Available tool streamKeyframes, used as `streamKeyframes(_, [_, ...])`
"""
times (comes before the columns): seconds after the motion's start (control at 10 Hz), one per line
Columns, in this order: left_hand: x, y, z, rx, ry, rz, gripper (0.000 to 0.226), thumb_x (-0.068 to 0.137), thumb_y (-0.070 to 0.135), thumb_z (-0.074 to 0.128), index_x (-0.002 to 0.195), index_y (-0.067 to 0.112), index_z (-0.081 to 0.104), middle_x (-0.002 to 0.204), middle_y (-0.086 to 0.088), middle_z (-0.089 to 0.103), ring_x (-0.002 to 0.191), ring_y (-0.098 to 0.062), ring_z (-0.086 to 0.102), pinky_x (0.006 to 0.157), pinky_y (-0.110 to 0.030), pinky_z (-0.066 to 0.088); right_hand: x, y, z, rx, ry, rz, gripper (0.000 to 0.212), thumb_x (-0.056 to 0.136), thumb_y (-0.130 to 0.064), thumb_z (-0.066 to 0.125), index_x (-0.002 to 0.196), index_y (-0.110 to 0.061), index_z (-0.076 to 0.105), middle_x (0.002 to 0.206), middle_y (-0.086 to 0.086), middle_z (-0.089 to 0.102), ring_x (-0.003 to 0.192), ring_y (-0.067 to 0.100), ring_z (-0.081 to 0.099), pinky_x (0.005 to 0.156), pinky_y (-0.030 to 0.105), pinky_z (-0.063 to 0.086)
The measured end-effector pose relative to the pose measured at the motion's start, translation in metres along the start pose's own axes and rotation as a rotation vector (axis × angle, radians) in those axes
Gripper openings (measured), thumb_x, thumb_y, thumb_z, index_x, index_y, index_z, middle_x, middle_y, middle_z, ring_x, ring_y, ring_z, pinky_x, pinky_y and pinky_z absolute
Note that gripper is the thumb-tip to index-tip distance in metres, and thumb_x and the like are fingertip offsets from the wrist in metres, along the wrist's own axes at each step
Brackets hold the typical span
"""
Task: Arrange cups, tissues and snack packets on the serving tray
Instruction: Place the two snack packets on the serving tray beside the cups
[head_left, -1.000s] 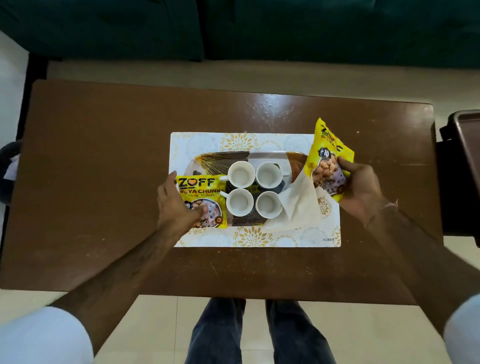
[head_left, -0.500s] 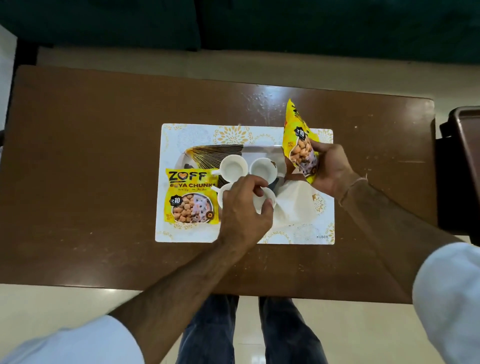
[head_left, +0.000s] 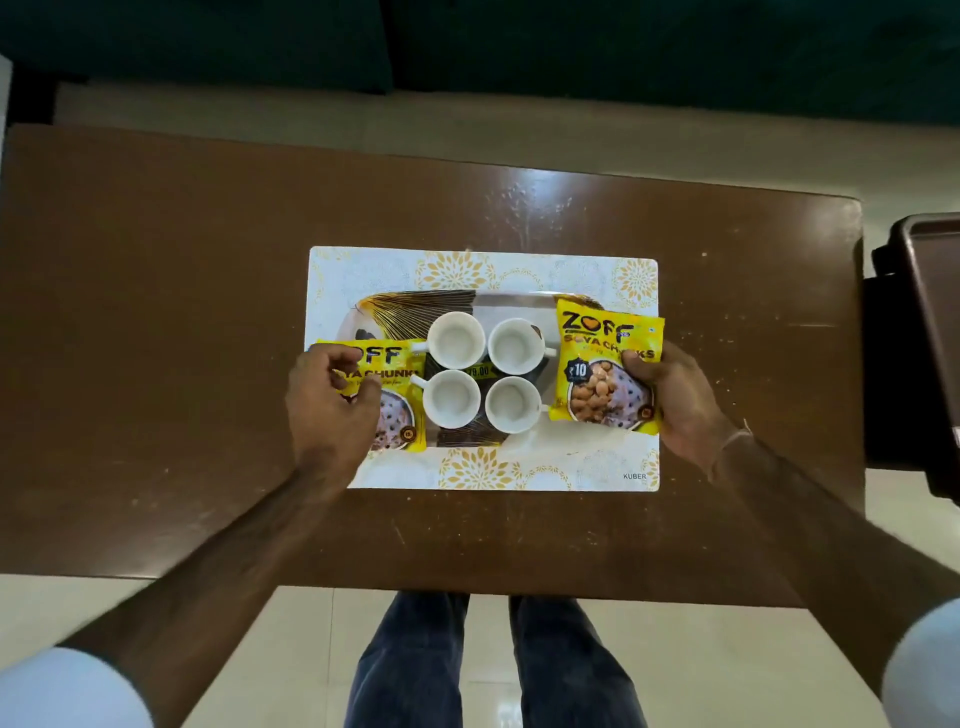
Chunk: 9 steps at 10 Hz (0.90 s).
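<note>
A silver serving tray with a dark and gold pattern lies on a white placemat. Several white cups stand in a square block at its middle, handles pointing outward. One yellow soya-chunks packet lies flat at the tray's left end, and my left hand rests on it with fingers curled onto its upper part. A second yellow packet lies flat at the tray's right end, my right hand gripping its right edge with the thumb on top. A white strip of tissue shows just below that packet.
The placemat sits in the middle of a brown wooden table. A dark green sofa runs along the far side. A dark brown piece of furniture stands off the table's right end. My legs show below the near edge.
My right hand has brought its packet down from upright to flat on the tray's right end, covering most of the tissue. My left hand left the cups and moved back onto the left packet.
</note>
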<state>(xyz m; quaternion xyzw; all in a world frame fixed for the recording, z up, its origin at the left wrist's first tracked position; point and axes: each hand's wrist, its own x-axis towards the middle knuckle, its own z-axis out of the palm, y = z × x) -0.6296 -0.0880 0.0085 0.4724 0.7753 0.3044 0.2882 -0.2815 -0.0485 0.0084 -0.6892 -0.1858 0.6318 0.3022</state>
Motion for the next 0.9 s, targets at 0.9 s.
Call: streamKeyframes(0.9, [0.032, 0.02, -0.011, 0.343, -0.254, -0.259, 0.084, 0.079, 0.024, 0.08, 0.149, 0.015, 0.034, 0.148, -0.017, 0.038, 0.135, -0.039, 0.034, 0.109, -0.048, 0.036, -0.01, -0.038, 0.038, -1.205, 0.283, -0.357, 0.086, 0.085, -0.033, 0.069, 0.154, -0.014, 0.021, 0.164, 0.014, 0.01, 0.14, 0.046, 0.025, 0.107, 0.058, 0.034])
